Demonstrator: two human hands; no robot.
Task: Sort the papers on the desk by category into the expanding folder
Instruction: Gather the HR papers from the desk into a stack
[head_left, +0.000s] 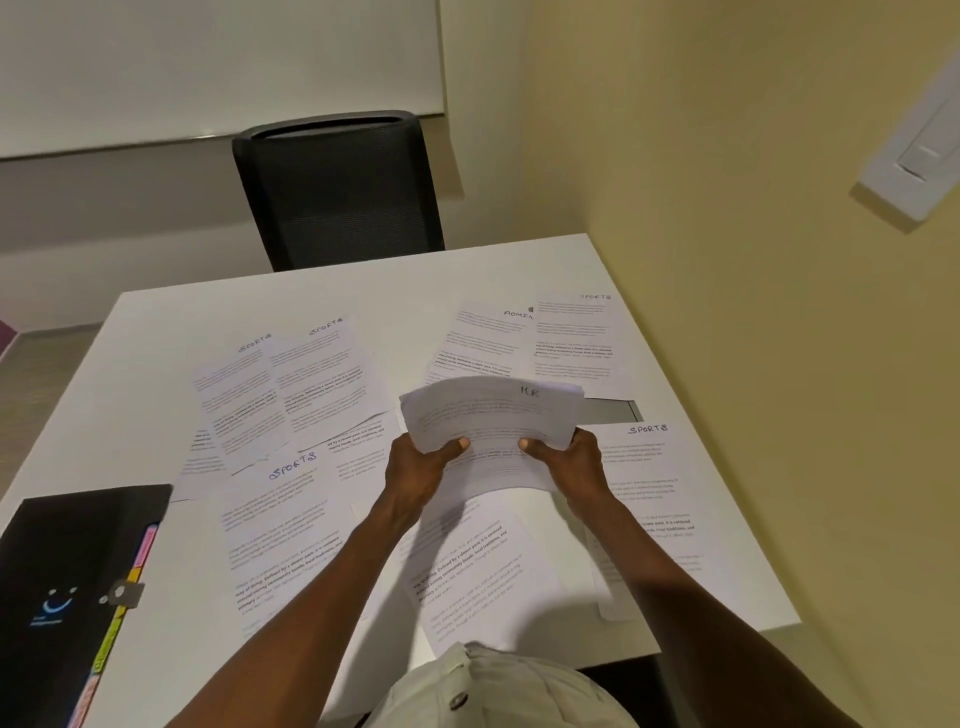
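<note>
Both hands hold a small stack of printed papers (493, 415) above the middle of the white desk (156, 332); its top sheet is marked "HR". My left hand (421, 467) grips the stack's lower left edge, and my right hand (574, 462) grips its lower right edge. Loose sheets lie spread over the desk: several headed "SPORTS" (280, 514) and one headed "ADMIN" (483, 338). The black expanding folder (62, 587) lies shut at the desk's near left corner, with coloured tabs along its right edge.
A black mesh chair (337, 192) stands behind the far edge of the desk. A yellow wall (753, 260) runs along the desk's right side. A grey slot (610, 410) is set in the desktop beside the held stack.
</note>
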